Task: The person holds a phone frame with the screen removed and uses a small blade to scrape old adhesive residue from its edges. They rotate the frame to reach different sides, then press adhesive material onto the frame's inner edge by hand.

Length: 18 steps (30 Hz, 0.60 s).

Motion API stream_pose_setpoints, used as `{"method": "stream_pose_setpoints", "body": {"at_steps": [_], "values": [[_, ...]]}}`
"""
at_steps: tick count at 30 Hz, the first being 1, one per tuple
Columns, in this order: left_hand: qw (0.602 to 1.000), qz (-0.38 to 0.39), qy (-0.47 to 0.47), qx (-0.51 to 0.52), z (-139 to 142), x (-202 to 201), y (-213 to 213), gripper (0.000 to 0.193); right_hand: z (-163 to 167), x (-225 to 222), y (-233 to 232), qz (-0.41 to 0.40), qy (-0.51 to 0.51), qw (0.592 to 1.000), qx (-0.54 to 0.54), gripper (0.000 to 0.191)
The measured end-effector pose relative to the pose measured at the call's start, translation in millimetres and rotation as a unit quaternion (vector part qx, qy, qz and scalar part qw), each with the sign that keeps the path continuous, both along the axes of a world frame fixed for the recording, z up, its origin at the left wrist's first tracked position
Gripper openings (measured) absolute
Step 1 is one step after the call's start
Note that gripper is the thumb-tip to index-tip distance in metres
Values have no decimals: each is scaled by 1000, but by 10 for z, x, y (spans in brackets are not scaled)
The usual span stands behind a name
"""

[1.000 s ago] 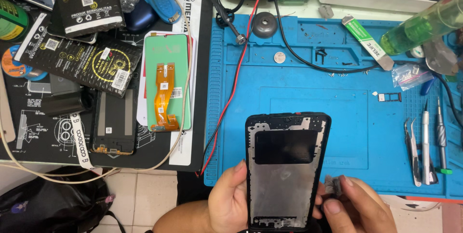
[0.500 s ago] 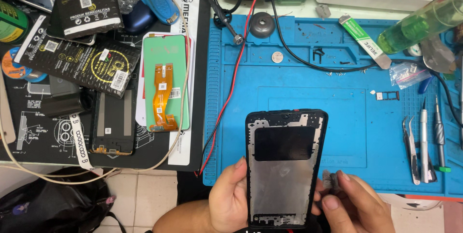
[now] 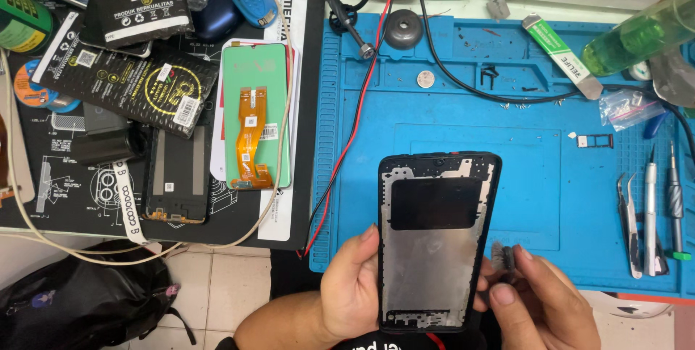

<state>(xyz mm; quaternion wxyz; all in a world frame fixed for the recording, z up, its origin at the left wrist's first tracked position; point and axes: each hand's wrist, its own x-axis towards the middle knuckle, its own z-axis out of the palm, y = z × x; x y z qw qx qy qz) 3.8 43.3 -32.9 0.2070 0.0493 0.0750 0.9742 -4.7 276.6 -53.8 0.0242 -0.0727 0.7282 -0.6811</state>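
Cupping phone frame (image 3: 437, 241), left hand (image 3: 352, 292) perhaps curled

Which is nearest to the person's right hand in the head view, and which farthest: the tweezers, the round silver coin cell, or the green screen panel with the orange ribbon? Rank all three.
From the right hand:
1. Tweezers, at its right on the blue mat.
2. Coin cell, up the mat, above the phone frame.
3. Green screen panel, far left on the black mat.

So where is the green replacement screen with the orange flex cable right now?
In the head view, the green replacement screen with the orange flex cable lies left of the blue silicone work mat, on the black mat, beside a black phone frame.
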Motion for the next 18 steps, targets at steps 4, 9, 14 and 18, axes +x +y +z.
{"method": "stream_pose_setpoints", "body": {"at_steps": [4,9,14,18], "values": [[1000,10,1,-10,-1,-6,12,81,30,27,-75,-26,2,1000,-14,47],[1000,21,-1,-20,3,-54,-8,82,177,-107,-166,-68,37,997,-20,49],[995,68,-8,-78,-37,-115,-37,80,677,-236,-363,-36,25,994,95,52],[992,93,-2,-82,-148,-60,-24,78,1049,-296,-690,42,62,984,162,51]]}}
